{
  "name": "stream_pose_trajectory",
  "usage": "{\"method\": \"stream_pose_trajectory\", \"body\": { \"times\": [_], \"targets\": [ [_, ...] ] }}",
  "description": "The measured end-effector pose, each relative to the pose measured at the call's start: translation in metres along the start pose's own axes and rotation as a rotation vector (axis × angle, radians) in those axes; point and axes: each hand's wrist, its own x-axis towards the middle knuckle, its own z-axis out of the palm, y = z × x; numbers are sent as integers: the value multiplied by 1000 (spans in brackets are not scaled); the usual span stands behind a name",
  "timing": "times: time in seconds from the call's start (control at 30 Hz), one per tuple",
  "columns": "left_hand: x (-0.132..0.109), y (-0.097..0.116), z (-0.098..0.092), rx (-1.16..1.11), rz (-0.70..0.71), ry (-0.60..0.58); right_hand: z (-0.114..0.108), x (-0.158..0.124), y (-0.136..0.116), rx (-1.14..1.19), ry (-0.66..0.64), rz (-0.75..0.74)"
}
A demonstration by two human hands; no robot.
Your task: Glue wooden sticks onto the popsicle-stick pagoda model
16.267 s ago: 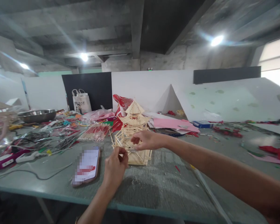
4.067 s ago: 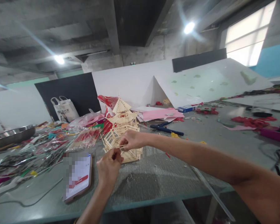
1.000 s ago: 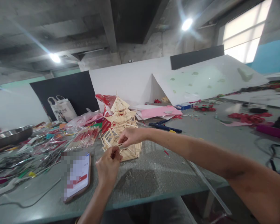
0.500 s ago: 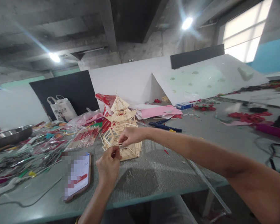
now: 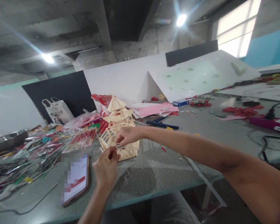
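A pagoda model (image 5: 118,114) built of thin wooden sticks stands on the grey table, with tiered roofs and a pointed top. At its front lower storey, my right hand (image 5: 128,136) pinches a short thin wooden stick (image 5: 117,144) between thumb and fingers. My left hand (image 5: 106,166) is just below and to the left, its fingertips pressed together close to the stick's near end. What those left fingers hold, if anything, is too small to make out. Both hands cover part of the model's lower front.
A phone (image 5: 76,182) lies left of my left hand. Plastic-wrapped craft pieces (image 5: 81,139) and a metal bowl (image 5: 9,140) spread farther left. Blue-handled pliers (image 5: 162,124) and pink paper (image 5: 157,109) lie behind. A clear rod (image 5: 205,180) juts past the table's front edge.
The view has turned slightly, so everything sits a little farther left in the picture. Both hands keep nearly the same pinched pose at the model's front.
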Motion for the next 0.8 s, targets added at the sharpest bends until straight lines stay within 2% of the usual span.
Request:
{"method": "stream_pose_trajectory", "body": {
  "times": [0.27, 0.43, 0.57, 0.7, 0.8],
  "targets": [
    [-1, 2, -1, 35, 3, 8, 0, 1, 4, 4, -20, -48],
    [0, -3, 2, -5, 14, 16, 0, 1, 5, 48, -26, -33],
    [-1, -3, -4, -7, 24, 11, 1, 0, 4, 66, -14, -8],
    [-4, -5, -13, 55, 32, 5, 2, -1, 3, 115, -13, 19],
    [-6, -13, -13, 164, 112, -19, 2, 0, 5, 135, -23, 9]
  ]
}}
